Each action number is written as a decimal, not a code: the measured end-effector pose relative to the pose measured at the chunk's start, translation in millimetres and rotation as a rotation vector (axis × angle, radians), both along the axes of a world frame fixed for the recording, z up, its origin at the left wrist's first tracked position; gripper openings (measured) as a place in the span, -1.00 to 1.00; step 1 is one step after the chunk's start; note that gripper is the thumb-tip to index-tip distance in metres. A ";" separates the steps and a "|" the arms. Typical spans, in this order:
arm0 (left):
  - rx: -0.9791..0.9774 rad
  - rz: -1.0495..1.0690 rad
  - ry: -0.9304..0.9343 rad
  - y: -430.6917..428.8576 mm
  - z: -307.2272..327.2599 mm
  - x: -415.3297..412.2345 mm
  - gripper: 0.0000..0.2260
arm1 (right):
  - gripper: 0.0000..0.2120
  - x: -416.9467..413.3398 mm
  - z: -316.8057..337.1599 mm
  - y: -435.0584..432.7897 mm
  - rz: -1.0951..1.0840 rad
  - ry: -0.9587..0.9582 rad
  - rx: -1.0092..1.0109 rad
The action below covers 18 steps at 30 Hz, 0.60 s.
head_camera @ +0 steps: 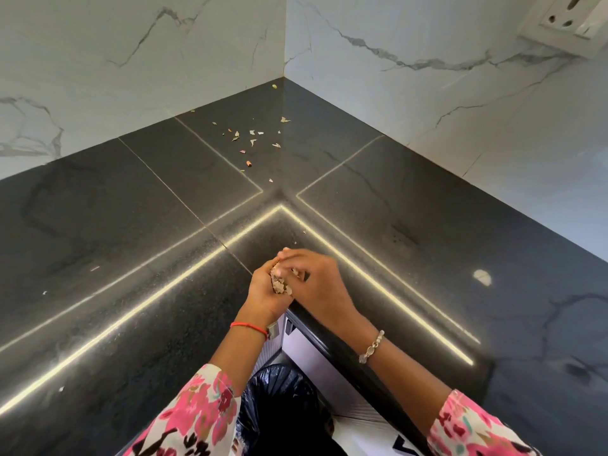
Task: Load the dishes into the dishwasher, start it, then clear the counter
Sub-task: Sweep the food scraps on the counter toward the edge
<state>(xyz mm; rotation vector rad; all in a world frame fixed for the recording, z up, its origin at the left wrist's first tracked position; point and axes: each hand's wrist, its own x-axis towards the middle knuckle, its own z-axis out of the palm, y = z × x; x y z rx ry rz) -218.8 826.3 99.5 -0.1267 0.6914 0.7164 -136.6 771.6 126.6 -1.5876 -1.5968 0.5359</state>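
1. a handful of scraps, dry peel and leaf bits, sits at the inner corner edge of the counter, held between both hands.
2. the left hand is cupped just at the counter's edge, its fingers curled up round the handful of scraps.
3. the right hand lies over the top with loosely bent fingers touching the pile; it grips nothing.
4. scattered scraps lie well apart from the hands, back toward the wall corner, and one orange bit lies nearer.
5. below the hands stands a bin lined with a black bag; i cannot tell what is in it.
6. a white smear marks the counter to the right.
7. a wall socket sits high on the right marble wall.
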 end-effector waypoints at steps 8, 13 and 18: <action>-0.063 0.093 -0.018 -2.7 -7.9 -12.1 -0.73 | -0.62 68.6 -31.0 83.5 0.024 -0.102 -0.342; -0.054 0.102 -0.005 -10.2 -6.3 -15.6 -0.72 | -0.51 67.1 -57.5 86.0 0.187 -0.462 -0.407; -0.017 0.046 0.013 -17.6 -6.0 -20.4 -0.75 | -0.51 58.0 -64.4 23.6 0.371 -0.488 -0.294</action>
